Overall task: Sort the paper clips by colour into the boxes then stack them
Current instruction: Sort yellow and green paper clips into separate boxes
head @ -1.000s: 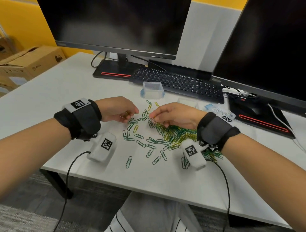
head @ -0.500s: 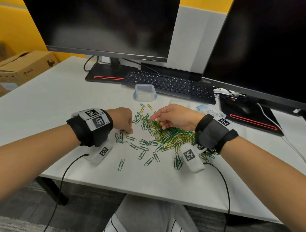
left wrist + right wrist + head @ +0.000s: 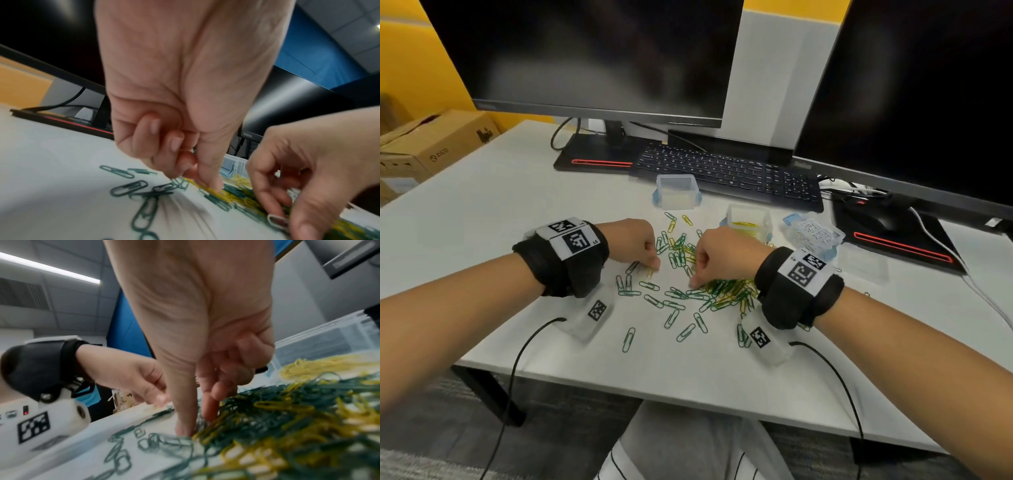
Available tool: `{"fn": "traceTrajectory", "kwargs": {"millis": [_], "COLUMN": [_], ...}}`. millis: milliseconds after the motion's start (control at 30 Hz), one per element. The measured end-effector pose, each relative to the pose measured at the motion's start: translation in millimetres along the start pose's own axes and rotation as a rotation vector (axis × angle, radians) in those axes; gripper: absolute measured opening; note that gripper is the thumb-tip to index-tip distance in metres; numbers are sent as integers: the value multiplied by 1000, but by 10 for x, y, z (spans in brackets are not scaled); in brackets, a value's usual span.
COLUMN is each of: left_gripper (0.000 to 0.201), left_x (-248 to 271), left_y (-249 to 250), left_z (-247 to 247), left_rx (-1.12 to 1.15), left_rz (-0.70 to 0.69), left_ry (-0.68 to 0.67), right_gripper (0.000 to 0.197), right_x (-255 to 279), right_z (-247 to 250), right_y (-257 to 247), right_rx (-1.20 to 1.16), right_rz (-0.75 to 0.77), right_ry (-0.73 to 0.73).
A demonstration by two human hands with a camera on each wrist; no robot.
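Left hand [image 3: 635, 245] knuckles up over the white desk [image 3: 482, 219], fingers curled down, thumb and forefinger tips pressed together on a yellow paper clip [image 3: 207, 188] lying at the left edge of the mixed pile [image 3: 726, 291]; pinch looks closed on it, though the clip is blurred under the fingertips. Right hand [image 3: 722, 255] just across from it, also curled; left wrist view shows its thumb and forefinger pinching a white paper clip [image 3: 277, 223] down at the desk surface, on the near edge of the pile. Green and yellow clips tangled thick directly under and behind the right hand, toward its wrist. Loose green paper clips [image 3: 654, 298] scattered between the two hands and nearer the body than both pinches. Beyond the left-hand pinch, an open clear box with blue clasps [image 3: 676, 192], contents not readable. Just beyond the right hand, a clear box holding yellow clips [image 3: 748, 219]; outward of that hand, a box of white clips [image 3: 815, 234] and a clear lid or box [image 3: 866, 263] past it. Keyboard [image 3: 726, 171] and two dark monitors [image 3: 592, 54] further out, cardboard box [image 3: 438, 140] far off the left wrist
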State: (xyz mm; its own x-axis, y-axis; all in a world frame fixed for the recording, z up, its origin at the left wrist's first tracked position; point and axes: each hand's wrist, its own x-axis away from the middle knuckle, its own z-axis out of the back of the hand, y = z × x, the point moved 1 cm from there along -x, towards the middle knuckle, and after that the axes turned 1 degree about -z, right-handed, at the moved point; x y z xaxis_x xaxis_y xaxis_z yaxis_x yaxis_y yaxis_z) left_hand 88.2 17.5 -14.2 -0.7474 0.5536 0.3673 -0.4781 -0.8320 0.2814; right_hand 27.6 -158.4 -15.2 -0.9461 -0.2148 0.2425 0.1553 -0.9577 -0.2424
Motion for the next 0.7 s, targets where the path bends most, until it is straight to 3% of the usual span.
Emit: {"fn": "traceTrajectory", "kwargs": {"millis": [200,367,433,533,633,700], "left_gripper": [33,17,13,12,11,18], "left_x": [-3,-12,-38,-119,-175,-194], "left_y": [78,175,212,271,333,354], "left_z": [24,6,12,6,-8,-3], "left_rx": [165,845,1075,1355,1567,1631], "left_rz": [-31,-72,-64,-50,-7,19], "left_ry": [23,-6,-4,-83,-168,-188], "right_gripper": [25,2,7,10,22,16], "right_x": [30,289,414,519,525,540], "right_z": [-19,382,618,804,756,740], "right_y": [8,385,733,1283,1535,1466], "right_rx": [-34,-427,-558,-427,-240,-220], "right_rz": [37,11,-90,-314,-428,-410], "right_ry": [-63,82,288,547,403,441]}}
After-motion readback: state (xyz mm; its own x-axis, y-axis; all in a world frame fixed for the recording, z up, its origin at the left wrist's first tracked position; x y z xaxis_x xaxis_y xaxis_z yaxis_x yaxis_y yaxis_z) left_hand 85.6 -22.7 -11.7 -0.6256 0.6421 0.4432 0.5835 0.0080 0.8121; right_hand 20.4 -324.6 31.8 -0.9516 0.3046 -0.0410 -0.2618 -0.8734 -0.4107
